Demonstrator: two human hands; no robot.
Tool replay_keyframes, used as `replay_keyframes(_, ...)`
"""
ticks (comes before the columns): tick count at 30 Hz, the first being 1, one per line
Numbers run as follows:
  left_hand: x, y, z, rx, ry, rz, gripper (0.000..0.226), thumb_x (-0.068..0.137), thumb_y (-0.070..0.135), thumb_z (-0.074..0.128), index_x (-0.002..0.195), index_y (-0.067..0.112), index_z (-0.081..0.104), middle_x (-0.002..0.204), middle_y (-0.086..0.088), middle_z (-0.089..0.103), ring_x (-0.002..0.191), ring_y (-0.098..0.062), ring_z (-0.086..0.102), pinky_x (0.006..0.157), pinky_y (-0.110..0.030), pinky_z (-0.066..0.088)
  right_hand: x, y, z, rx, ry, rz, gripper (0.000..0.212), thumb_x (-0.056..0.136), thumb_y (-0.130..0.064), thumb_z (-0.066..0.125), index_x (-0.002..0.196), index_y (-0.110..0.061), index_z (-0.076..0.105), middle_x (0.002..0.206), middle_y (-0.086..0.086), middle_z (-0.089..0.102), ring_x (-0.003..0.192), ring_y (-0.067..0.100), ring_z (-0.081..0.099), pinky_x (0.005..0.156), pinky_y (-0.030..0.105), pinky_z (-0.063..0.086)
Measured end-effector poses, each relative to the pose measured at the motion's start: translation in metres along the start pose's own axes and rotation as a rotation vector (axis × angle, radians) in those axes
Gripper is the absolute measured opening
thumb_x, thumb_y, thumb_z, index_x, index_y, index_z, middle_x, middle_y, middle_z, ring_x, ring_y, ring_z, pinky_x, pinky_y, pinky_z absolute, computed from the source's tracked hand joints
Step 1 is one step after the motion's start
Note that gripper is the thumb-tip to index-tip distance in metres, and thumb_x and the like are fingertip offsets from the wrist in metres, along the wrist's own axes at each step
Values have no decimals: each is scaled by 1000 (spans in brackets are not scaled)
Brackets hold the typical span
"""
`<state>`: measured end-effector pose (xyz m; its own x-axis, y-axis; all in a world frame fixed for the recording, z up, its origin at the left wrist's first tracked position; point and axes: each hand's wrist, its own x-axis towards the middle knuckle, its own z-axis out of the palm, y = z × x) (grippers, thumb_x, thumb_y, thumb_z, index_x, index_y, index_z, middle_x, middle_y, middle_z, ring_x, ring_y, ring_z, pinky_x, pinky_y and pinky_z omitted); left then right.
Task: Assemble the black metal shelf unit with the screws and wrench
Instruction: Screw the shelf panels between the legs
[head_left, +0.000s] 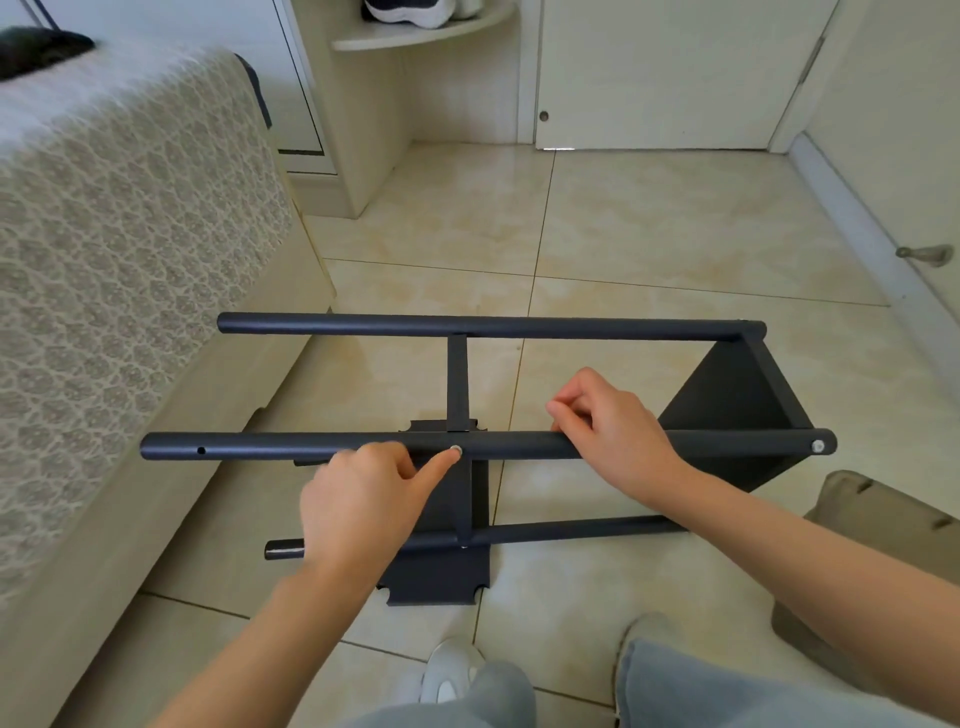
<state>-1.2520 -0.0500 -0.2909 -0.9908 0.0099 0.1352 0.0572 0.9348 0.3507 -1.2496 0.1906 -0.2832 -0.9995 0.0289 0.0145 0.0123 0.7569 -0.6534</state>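
1. The black shelf unit (727, 400) is laid on its side on the tiled floor (649, 234), close to the floor's left edge where the bed (130, 234) stands. Laid this way, the screw points of the near pole (260, 447) are turned up towards the worker.
2. Left hand (358, 499): the forefinger is stretched onto the middle screw (456, 450) and the other fingers are curled at the pole. Whether the pole is grasped cannot be told. The screw is judged to be pressed in or started by finger.
3. Right hand (608, 421): it is curled over the same pole, between the middle screw and the end screw (818, 446). This is judged to keep the frame from rolling.
4. The end screw is seated. A hole (201, 450) near the pole's left end is unfilled.
5. No wrench is seen, so final tightening is judged outstanding.
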Motion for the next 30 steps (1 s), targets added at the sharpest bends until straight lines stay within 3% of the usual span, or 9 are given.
replay_keyframes(4,20,-1,-13,130,165,417,50,74,57,77,54,20,50,43,8,44,41,-19,45,41,-22,32,1,5,0,7,0,-14,8,100,-33,51,99,-25,50,85,-11,65,81,4,63,80,35,55)
replay_keyframes(6,34,-4,-21,131,158,586,42,72,53,82,67,19,58,59,12,45,54,-15,44,42,-26,39,3,7,1,2,-3,-21,8,100,-35,52,98,-27,50,84,-13,64,80,4,62,79,35,55)
replay_keyframes(8,46,-4,-28,123,26,657,41,78,57,74,94,21,65,82,13,49,77,-14,48,62,-34,51,4,8,1,-8,-13,-25,9,99,-36,52,98,-28,49,84,-15,63,80,4,62,79,36,55)
replay_keyframes(10,56,-4,-30,133,-184,636,59,85,66,57,131,30,55,116,11,56,112,-14,50,96,-36,49,5,9,3,-18,-16,-32,8,99,-38,51,98,-30,49,83,-16,63,80,4,62,78,37,56)
replay_keyframes(13,70,-8,-27,199,-417,690,73,89,75,30,155,47,16,163,23,13,153,-4,2,123,-29,10,6,9,5,-17,-4,-33,9,99,-39,52,97,-31,48,83,-16,64,80,3,62,77,36,56)
replay_keyframes(15,76,-11,-24,235,-474,750,71,91,76,21,156,50,6,162,29,-9,148,4,-21,117,-22,-7,6,9,6,-18,-8,-24,9,98,-40,52,98,-31,48,84,-16,64,81,4,63,78,35,55)
replay_keyframes(17,81,-14,-23,224,-499,773,70,92,76,23,155,51,9,161,31,-12,146,7,-24,114,-19,-10,7,10,6,-15,-29,-3,9,98,-40,53,98,-32,48,86,-15,64,82,4,63,79,34,55)
replay_keyframes(24,86,-12,-20,19,-551,746,66,90,70,40,151,46,31,161,35,3,148,11,-10,115,-16,4,41,2,-5,82,-325,73,3,93,-28,63,91,-27,61,88,-12,68,84,3,63,76,19,49)
replay_keyframes(30,84,-9,-20,-91,-571,703,61,92,56,56,149,40,41,161,29,16,148,11,-1,120,-22,13,64,-10,4,419,-513,110,5,91,-17,67,94,-20,71,82,-6,76,75,4,71,66,14,54)
